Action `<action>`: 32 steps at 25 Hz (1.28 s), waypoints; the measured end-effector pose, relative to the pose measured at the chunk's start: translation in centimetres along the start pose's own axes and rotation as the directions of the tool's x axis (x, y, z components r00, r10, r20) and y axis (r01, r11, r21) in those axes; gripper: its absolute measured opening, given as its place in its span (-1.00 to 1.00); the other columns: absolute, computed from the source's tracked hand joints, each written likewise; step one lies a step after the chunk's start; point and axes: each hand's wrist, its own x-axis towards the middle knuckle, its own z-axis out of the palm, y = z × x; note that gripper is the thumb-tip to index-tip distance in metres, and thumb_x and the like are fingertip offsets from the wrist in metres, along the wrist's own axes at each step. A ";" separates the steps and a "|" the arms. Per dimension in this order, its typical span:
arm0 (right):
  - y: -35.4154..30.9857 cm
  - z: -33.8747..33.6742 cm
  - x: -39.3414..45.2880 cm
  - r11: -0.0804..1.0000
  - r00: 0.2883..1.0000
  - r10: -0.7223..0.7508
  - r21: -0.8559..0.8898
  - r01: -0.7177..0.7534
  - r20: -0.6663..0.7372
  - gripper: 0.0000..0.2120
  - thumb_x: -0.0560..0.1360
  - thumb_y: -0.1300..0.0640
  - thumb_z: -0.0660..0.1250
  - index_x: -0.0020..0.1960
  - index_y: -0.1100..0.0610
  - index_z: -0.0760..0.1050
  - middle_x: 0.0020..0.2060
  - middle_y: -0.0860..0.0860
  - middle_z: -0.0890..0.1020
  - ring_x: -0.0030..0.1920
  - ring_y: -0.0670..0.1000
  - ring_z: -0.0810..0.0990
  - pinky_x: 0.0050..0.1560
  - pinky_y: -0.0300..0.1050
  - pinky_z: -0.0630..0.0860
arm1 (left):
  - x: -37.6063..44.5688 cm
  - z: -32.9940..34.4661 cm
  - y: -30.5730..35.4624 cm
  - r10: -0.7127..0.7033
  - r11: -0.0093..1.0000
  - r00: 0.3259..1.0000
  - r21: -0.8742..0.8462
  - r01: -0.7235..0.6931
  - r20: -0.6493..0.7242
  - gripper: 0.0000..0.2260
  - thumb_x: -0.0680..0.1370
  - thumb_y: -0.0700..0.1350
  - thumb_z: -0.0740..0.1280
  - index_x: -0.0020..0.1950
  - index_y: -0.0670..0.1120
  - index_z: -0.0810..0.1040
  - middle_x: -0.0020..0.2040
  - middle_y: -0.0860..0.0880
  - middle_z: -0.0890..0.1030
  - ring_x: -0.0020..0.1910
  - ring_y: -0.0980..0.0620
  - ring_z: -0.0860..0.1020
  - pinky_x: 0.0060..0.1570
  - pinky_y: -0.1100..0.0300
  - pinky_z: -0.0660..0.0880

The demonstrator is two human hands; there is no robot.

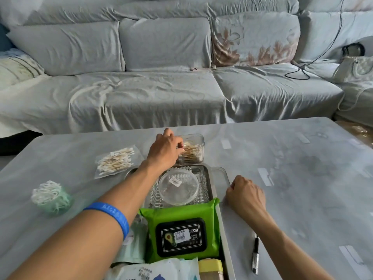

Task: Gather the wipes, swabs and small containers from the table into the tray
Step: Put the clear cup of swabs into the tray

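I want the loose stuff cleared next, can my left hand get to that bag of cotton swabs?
Probably yes: the bag of cotton swabs lies uncovered beside your left hand, which would first have to leave the swab box.

A metal tray (212,178) is set on the grey table (282,168). In it are seen a clear round container (178,186) and a green wipes pack (182,233). Swabs are pinched by the left hand (163,153) at a clear box (191,150) just beyond the tray — its lid (221,178) is touched by the curled right hand (245,194). A bagged swab pack (117,161) lies to the left.
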 end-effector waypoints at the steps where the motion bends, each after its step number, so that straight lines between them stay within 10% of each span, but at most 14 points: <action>1: -0.1 -0.2 -0.1 1.000 0.999 0.002 -0.002 -0.002 -0.041 -0.90 0.53 0.18 0.18 -0.07 0.18 0.45 -0.01 0.19 0.67 0.02 0.24 0.63 -0.07 -0.02 0.36 | -0.2 -0.3 -0.1 0.017 0.999 1.000 -0.039 -0.018 -0.018 -0.89 0.56 -0.09 0.38 -0.03 -0.12 0.60 0.14 -0.12 0.46 -0.02 -0.09 0.52 -0.12 0.14 0.48; 5: 0.8 -1.9 0.1 0.999 0.961 0.043 0.007 -0.043 -0.273 -0.94 0.56 0.22 0.15 -0.10 0.16 0.31 -0.10 0.24 0.66 -0.10 0.29 0.62 -0.16 0.00 0.36 | -1.6 -2.6 -0.5 -0.060 0.968 0.988 -0.251 0.022 -0.145 -0.89 0.57 -0.10 0.36 -0.10 -0.13 0.54 0.12 -0.04 0.41 -0.07 0.03 0.49 -0.08 0.24 0.34; 10: -1.1 -4.5 -2.2 0.894 0.932 0.076 0.438 0.094 -0.354 -0.70 0.55 0.26 0.20 0.28 0.15 0.41 -0.17 0.05 0.60 -0.16 0.16 0.53 -0.14 0.02 0.43 | -6.6 -7.0 0.0 -0.209 0.818 0.940 -0.575 0.017 -0.269 -0.89 0.48 -0.14 0.46 -0.21 -0.03 0.56 0.12 -0.08 0.47 0.11 0.06 0.46 0.07 0.41 0.28; 15: -5.8 -4.2 -10.4 0.332 0.991 0.137 0.942 -0.052 0.006 -0.85 0.61 0.23 0.24 0.13 0.24 0.52 -0.10 0.16 0.64 -0.12 0.15 0.68 -0.20 -0.01 0.63 | -16.4 -10.0 1.7 -0.215 0.598 0.971 -0.801 0.045 -0.106 -0.91 0.47 -0.02 0.47 -0.21 0.06 0.61 0.20 0.06 0.45 0.24 0.04 0.47 0.29 0.09 0.33; 19: -8.6 -4.4 -17.6 0.023 0.993 -0.054 0.994 -0.104 0.105 -0.85 0.68 0.13 0.12 0.12 0.20 0.37 0.01 0.23 0.68 0.02 0.24 0.70 -0.14 0.06 0.69 | -23.0 -12.2 3.8 -0.233 0.380 0.964 -0.924 -0.033 -0.130 -0.86 0.40 0.03 0.49 -0.15 0.01 0.61 0.26 0.01 0.47 0.27 -0.01 0.50 0.06 0.31 0.50; 25: -9.5 -5.2 -21.5 -0.019 0.973 -0.194 0.991 -0.129 0.123 -0.77 0.59 0.26 0.17 0.19 0.12 0.49 0.00 0.26 0.69 -0.10 0.25 0.69 0.00 0.37 0.59 | -27.8 -12.5 5.1 -0.247 -0.127 0.969 -0.992 -0.007 0.025 -0.25 0.20 0.07 0.66 0.30 0.01 0.44 0.26 -0.24 0.58 0.15 -0.20 0.61 0.05 -0.06 0.57; 28: -9.0 -5.8 -21.7 -0.151 0.946 -0.224 0.951 -0.271 0.234 -0.75 0.56 0.24 0.18 0.12 0.32 0.55 -0.01 0.36 0.64 -0.09 0.26 0.62 0.00 0.25 0.59 | -29.0 -12.6 5.7 -0.256 -0.232 0.963 -0.972 0.024 0.085 -0.24 0.16 0.08 0.67 0.29 0.05 0.45 0.24 -0.18 0.60 0.08 -0.14 0.61 -0.04 -0.04 0.54; 32: -7.7 -7.4 -21.7 -0.200 0.916 -0.307 0.924 -0.326 0.257 -0.74 0.44 0.07 0.28 -0.36 0.11 0.61 -0.31 0.10 0.63 -0.29 0.11 0.53 -0.18 0.02 0.45 | -29.7 -12.6 4.4 -0.285 -0.280 0.952 -0.960 0.029 0.112 -0.19 0.11 0.03 0.69 0.30 0.03 0.46 0.15 -0.15 0.66 0.04 -0.14 0.64 -0.01 -0.05 0.56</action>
